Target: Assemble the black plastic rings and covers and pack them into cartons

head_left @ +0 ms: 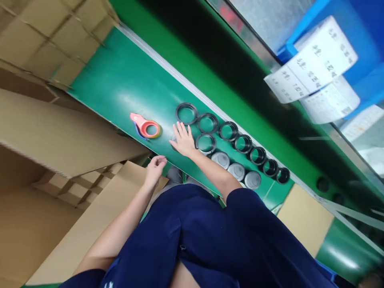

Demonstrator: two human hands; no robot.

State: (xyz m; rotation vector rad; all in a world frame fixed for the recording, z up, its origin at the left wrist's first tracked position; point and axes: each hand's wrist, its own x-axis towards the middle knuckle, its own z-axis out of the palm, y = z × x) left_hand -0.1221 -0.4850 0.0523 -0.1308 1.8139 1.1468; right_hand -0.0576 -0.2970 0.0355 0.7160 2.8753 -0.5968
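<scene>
My right hand (pixel 183 141) lies flat with fingers spread at the left end of the black rings, its fingertips close to the first black ring (pixel 177 115). A dark edge shows beneath this hand, but most of it is covered. Beside it stands another black ring (pixel 215 143) in the nearer row, followed by several round grey-topped pieces (pixel 221 159). My left hand (pixel 155 171) hovers by the bench's front edge, fingers curled together; whatever may be in them is hidden. A red tape dispenser (pixel 138 119) with a tape roll rests left of my right hand.
Several black rings line the green bench (pixel 120 84) along its back rail. Divided cardboard (pixel 57 32) stands at the far left, above an open carton (pixel 39 224). Paper labels (pixel 315 62) hang from a blue bin (pixel 367 48) at upper right. A cardboard sheet (pixel 306 218) lies at right.
</scene>
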